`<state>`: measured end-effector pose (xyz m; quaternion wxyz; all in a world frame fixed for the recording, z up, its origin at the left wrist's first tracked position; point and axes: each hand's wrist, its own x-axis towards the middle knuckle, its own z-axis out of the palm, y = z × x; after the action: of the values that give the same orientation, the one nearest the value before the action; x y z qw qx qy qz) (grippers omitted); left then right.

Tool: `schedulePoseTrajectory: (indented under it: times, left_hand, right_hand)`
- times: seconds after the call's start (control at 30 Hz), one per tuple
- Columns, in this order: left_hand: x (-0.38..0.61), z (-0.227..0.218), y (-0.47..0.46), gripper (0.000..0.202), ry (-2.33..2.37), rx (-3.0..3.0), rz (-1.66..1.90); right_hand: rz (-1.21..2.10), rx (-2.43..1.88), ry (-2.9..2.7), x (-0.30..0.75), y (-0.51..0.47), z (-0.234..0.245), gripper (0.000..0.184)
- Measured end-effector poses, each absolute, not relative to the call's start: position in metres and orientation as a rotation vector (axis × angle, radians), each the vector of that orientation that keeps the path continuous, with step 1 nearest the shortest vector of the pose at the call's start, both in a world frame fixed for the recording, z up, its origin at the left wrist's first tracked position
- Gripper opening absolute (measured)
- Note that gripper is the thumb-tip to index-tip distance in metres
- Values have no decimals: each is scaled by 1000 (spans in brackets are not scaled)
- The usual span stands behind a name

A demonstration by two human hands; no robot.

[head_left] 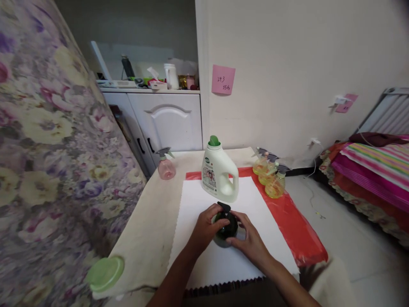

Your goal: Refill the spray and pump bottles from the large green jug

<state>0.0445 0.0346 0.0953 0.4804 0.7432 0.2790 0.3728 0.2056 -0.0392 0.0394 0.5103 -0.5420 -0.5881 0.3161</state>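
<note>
Both my hands are around a round, dark green spray bottle (226,233) with a black top, standing on a white cloth. My left hand (206,227) is closed on its upper left side, thumb lying across the shoulder near the neck. From the right, my right hand (247,238) grips the body with fingers and thumb curved about it. Just behind stands a large pale green detergent jug (211,172) with a handle on its right and a green piece in its mouth.
A pink spray bottle (166,168) stands at the table's back left. Several spray bottles with yellow liquid (275,187) are on the red sheet (297,226) at right. A light green lid-like disc (105,273) lies front left. A flowered curtain (64,149) borders the left side.
</note>
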Motion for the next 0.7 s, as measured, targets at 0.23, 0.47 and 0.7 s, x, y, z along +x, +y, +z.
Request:
schedulePoseTrajectory:
  times: [0.23, 0.47, 0.7]
  left_hand:
    - [42, 97, 33, 28, 673, 1779, 844]
    - [34, 87, 34, 45, 672, 1782, 848]
    - [29, 79, 34, 54, 678, 1849, 817]
  right_hand:
    - [788, -1317, -1438, 211, -44, 51, 71]
    - [715, -1269, -1478, 215, -38, 87, 40]
    - [732, -1222, -1659, 212, -21, 96, 12]
